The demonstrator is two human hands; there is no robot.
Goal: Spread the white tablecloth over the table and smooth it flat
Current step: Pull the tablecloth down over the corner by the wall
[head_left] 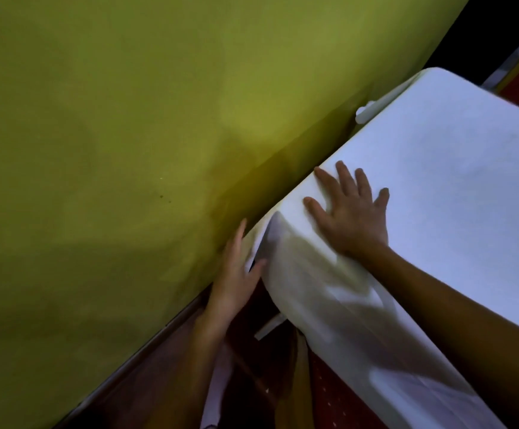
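Head view: we find the hanging corner of the white tablecloth (453,181) between the two hands, beside the wall (128,119).
The right hand (349,212) lies spread flat on the covered top. The left hand (236,274), lower and nearer the corner fold, has straight fingers, but we cannot tell whether it pinches the hem. The cloth's long axis runs away to the right.
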